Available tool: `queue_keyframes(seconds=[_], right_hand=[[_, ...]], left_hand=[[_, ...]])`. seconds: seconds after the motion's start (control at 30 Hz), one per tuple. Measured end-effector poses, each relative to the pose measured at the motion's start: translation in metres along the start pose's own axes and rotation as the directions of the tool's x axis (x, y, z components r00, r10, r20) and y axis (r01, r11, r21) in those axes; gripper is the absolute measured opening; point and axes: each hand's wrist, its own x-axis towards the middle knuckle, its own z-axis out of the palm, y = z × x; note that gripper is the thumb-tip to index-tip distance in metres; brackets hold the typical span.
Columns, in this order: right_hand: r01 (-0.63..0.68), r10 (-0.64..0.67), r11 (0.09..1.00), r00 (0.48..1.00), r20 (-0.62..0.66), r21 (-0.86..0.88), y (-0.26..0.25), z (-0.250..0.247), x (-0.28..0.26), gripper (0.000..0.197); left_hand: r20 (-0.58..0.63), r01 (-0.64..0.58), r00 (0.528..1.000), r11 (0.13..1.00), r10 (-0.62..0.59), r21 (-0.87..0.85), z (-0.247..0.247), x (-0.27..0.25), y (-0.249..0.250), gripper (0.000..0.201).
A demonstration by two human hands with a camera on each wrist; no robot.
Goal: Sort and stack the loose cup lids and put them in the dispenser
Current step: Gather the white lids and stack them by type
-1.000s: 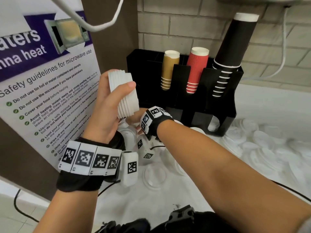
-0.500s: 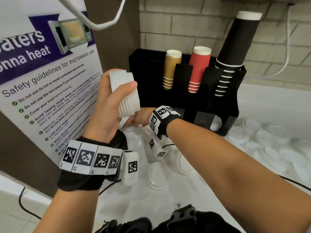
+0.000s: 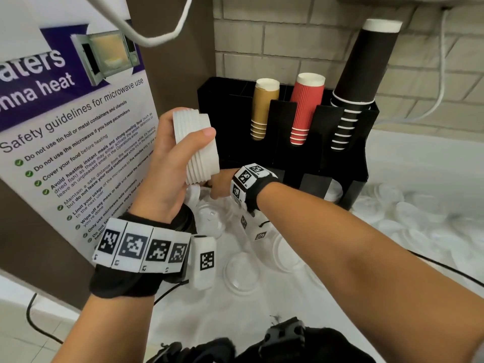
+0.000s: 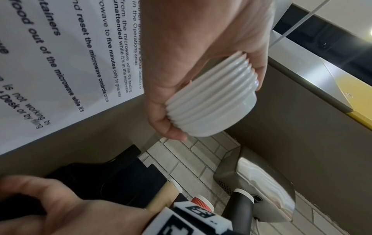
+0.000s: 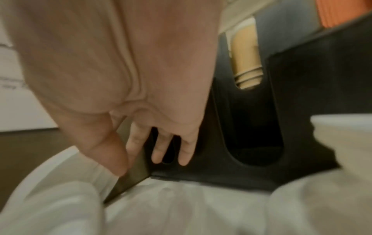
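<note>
My left hand (image 3: 188, 132) is raised in front of the poster and grips a sideways stack of several white cup lids (image 3: 196, 145), thumb across the front. The left wrist view shows that lid stack (image 4: 213, 101) held between thumb and fingers. My right hand (image 3: 217, 187) reaches low under the stack, beside the black dispenser (image 3: 288, 153). The blurred right wrist view shows the right hand (image 5: 145, 165) with fingers pointing down, fairly straight, the thumb by a white lid (image 5: 50, 182). Nothing shows between them. Loose clear and white lids (image 3: 242, 273) lie on the counter below my arms.
The dispenser holds tan cups (image 3: 264, 108), red cups (image 3: 306, 108) and a tall black cup stack (image 3: 358, 82). Many more white lids (image 3: 419, 218) are scattered on the counter at right. A safety poster (image 3: 73, 127) stands close on the left, a brick wall behind.
The right hand has shifted slightly to the right under the stack. The left hand keeps the lid stack raised in about the same place.
</note>
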Motion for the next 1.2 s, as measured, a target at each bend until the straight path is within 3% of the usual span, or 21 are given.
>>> queue_keyframes(seconds=[0.07, 0.13, 0.2, 0.4, 0.63, 0.73, 0.8, 0.93, 1.03, 1.1, 1.2], right_hand=[[0.022, -0.023, 0.999, 0.999, 0.041, 0.029, -0.003, -0.001, 0.006, 0.058], [0.079, -0.090, 0.995, 0.968, 0.233, 0.058, -0.007, -0.001, 0.011, 0.077], [0.118, -0.117, 0.993, 0.941, 0.317, 0.018, -0.006, 0.006, 0.014, 0.094], [0.151, -0.097, 0.965, 0.965, 0.243, -0.214, 0.002, 0.008, 0.023, 0.119], [0.005, 0.032, 0.967, 0.989, 0.143, -0.255, 0.007, 0.033, 0.023, 0.114], [-0.114, 0.132, 0.984, 0.983, 0.127, -0.136, 0.007, 0.033, 0.018, 0.090], [-0.123, 0.135, 0.987, 0.983, 0.121, -0.102, 0.009, 0.016, 0.004, 0.095], [-0.102, 0.086, 0.994, 0.963, 0.255, 0.050, 0.020, -0.034, -0.042, 0.091], [-0.079, 0.055, 0.969, 0.993, 0.107, 0.235, 0.037, -0.050, -0.078, 0.069], [-0.022, 0.048, 0.895, 0.998, -0.048, 0.446, 0.048, -0.053, -0.104, 0.054], [0.181, 0.082, 0.568, 0.958, -0.274, 0.803, 0.056, -0.045, -0.139, 0.049]], left_hand=[[0.002, -0.001, 1.000, 1.000, 0.001, -0.002, 0.000, 0.000, 0.000, 0.050], [0.000, 0.000, 1.000, 1.000, 0.000, -0.007, -0.001, 0.000, 0.000, 0.050], [-0.009, -0.005, 1.000, 1.000, 0.005, -0.013, -0.003, 0.000, -0.001, 0.049], [-0.016, -0.012, 1.000, 1.000, 0.012, -0.019, -0.002, 0.003, -0.003, 0.047], [-0.018, 0.002, 1.000, 1.000, -0.003, -0.024, 0.001, 0.006, -0.008, 0.051], [-0.015, 0.014, 1.000, 1.000, -0.014, -0.019, 0.003, 0.006, -0.009, 0.054], [-0.022, 0.004, 1.000, 1.000, -0.004, -0.013, 0.005, 0.006, -0.009, 0.054], [-0.009, -0.003, 1.000, 1.000, 0.003, 0.003, 0.010, 0.005, -0.011, 0.055], [0.018, 0.022, 1.000, 1.000, -0.022, -0.013, 0.014, 0.005, -0.016, 0.053], [0.015, 0.041, 0.999, 0.998, -0.040, -0.041, 0.018, 0.005, -0.021, 0.052], [0.030, 0.079, 0.997, 0.993, -0.076, -0.083, 0.027, 0.002, -0.031, 0.051]])
